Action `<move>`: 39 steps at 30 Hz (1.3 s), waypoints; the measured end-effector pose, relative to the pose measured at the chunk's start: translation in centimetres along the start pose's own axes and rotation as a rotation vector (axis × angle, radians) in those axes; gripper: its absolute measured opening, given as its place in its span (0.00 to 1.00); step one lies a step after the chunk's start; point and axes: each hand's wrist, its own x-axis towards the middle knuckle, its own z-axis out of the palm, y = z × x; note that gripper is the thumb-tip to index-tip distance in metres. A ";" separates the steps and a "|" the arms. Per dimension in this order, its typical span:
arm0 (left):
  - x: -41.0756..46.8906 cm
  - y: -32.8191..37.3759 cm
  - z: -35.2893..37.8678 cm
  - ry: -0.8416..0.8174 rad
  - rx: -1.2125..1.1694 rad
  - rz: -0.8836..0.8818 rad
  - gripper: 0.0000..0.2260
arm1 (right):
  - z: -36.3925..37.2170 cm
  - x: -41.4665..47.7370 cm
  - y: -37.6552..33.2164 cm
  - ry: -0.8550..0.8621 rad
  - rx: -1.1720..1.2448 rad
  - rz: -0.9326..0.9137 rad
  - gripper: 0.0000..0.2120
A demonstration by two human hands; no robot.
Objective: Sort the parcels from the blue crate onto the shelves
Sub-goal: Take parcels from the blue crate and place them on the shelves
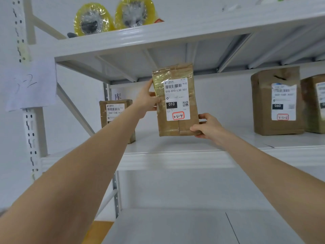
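Both hands hold one brown parcel (175,103) upright, its label (177,99) facing the camera. The left hand (146,101) grips the parcel's left edge about halfway up, thumb on the front and fingers out of sight behind. The right hand (209,127) pinches the lower right corner, thumb along the front near the bottom edge and fingers curled round the side. The parcel stands over the middle shelf (175,156), roughly at its centre; whether its bottom edge touches the shelf board cannot be told. Its label reads 010-010-L30-551, with a black box marked 010 and a handwritten 3-2-4 in a red frame.

At far left, a paper sheet (29,85) with handwriting that looks like 3-2 hangs on the perforated white upright (29,131). Above, on the upper shelf (158,36), two yellow tape rolls (93,20) wrapped in clear film stand side by side. On the middle shelf, at its left end, a second parcel (114,111) sits partly hidden behind the left forearm. Well to the right of the held parcel stands a third parcel (277,101), its label bearing 060 and a red-framed note, and just beside it a fourth parcel (314,104), cut off by the frame edge. Below lies the lower shelf (175,228).
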 end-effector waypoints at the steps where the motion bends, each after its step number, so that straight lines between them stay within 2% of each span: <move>1: 0.0 0.0 0.6 -0.004 -0.003 0.004 0.34 | -0.6 -0.1 0.2 -0.003 -0.004 0.006 0.26; 13: -0.9 -0.1 5.5 -0.014 -0.004 -0.021 0.35 | -5.0 -0.7 2.0 0.002 -0.082 0.037 0.28; 20: -0.7 0.0 7.9 0.001 0.004 -0.029 0.23 | -6.6 -0.9 2.0 0.055 -0.167 0.013 0.27; 32: 2.6 -0.2 10.8 -0.073 -0.036 -0.022 0.29 | -9.2 -1.0 1.5 0.143 -0.248 0.031 0.26; 39: 2.7 0.6 11.0 -0.033 -0.036 0.000 0.26 | -9.6 -0.9 0.7 0.152 -0.279 -0.012 0.27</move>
